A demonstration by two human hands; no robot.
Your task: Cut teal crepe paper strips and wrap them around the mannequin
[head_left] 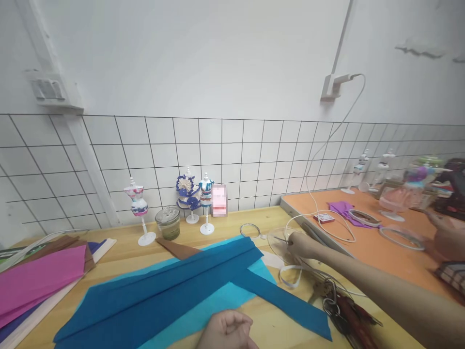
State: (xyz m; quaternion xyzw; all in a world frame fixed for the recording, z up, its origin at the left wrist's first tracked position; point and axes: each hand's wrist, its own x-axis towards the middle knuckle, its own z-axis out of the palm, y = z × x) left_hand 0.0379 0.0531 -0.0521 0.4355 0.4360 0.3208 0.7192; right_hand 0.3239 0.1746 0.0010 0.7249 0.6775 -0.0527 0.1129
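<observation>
My right hand (304, 245) reaches forward over the wooden table, fingers closed round a thin dark pointed tool (280, 239). Its kind cannot be made out. Beneath the tool is a clear round dish (272, 245), partly hidden by my hand. My left hand (227, 330) is at the bottom edge, fingers curled in and thumb close to them; anything inside is hidden. Just beyond it lie dark blue folded fabric (163, 278) and a lighter turquoise sheet (203, 310). A narrow dark blue strip (286, 303) slants to the right of my left hand.
Keys (334, 303) and a white ribbon loop (290, 276) lie near my right forearm. Small dress forms (139, 208) and a lidded glass jar (168, 224) line the wall. Pink fabric (43, 281) is left. Another person's hand (445, 237) is above the orange table (301, 206).
</observation>
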